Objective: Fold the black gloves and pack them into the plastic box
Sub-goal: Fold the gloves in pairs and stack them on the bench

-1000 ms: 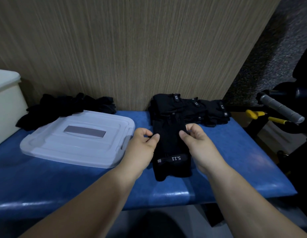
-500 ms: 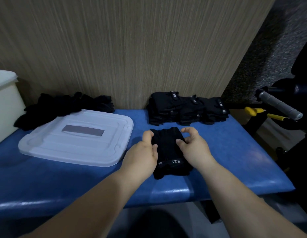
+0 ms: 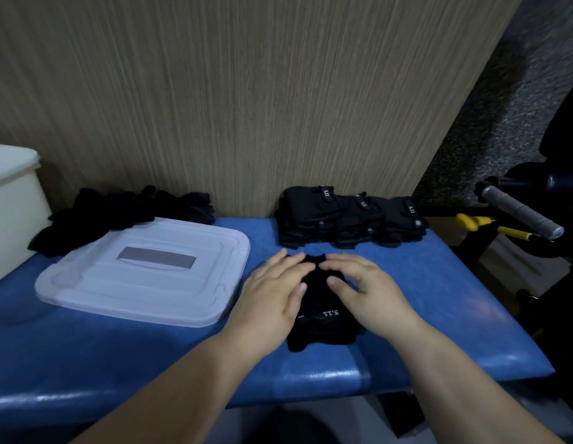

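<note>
A folded black glove (image 3: 323, 325) with a white "5.11" label lies on the blue padded bench (image 3: 439, 315) near its front edge. My left hand (image 3: 272, 293) lies flat on the glove's left half, fingers straight. My right hand (image 3: 362, 290) presses its right half with spread fingers. Behind it, against the wall, stands a row of folded black gloves (image 3: 349, 219). A loose heap of black gloves (image 3: 124, 213) lies at the back left. The plastic box (image 3: 9, 200) is cut off at the left edge. Its translucent lid (image 3: 144, 274) lies flat on the bench.
A wood-grain wall panel (image 3: 246, 107) closes the back of the bench. To the right, off the bench, a grey-gripped bar (image 3: 519, 216) and yellow handles (image 3: 490, 227) stick out from dark equipment.
The glove's far half has been folded toward me onto the near half. Both hands let go of their pinch and now lie flat on top of the folded glove.
</note>
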